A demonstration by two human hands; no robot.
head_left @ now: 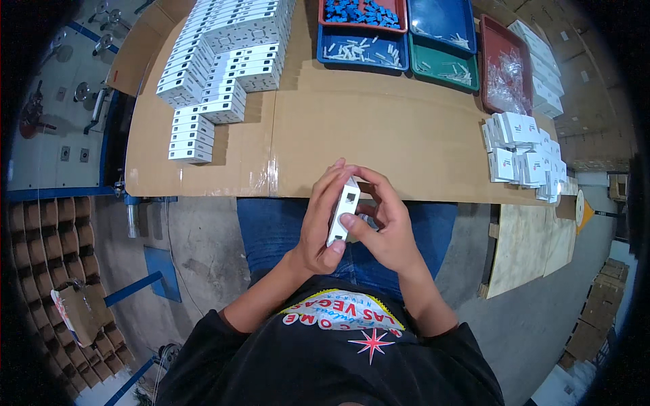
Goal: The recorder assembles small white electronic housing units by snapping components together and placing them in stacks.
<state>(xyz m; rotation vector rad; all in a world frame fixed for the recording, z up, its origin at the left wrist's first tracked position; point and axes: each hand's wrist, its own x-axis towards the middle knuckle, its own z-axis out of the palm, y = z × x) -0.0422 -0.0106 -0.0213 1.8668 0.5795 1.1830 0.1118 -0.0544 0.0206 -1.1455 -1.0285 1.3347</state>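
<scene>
A thin white plastic case (348, 203) stands tilted between my two hands, just off the table's near edge and above my lap. Its narrow side faces up, with a small square dark opening toward the far end and a smaller dark slot toward the near end. My left hand (315, 227) is closed along its left face, fingers pointing away from me. From the right, my right hand (393, 233) grips it too, with the thumb pressed on the narrow side and the fingers curled behind. The case's broad faces are mostly hidden by my hands.
Many similar white cases (193, 139) are stacked at the table's left. Along the far side, trays hold blue parts (362, 12), white pins (359, 51) and clear plastic bags (508, 81). White packets (518, 162) pile up at the right edge. Cardboard (379, 128) covers the table.
</scene>
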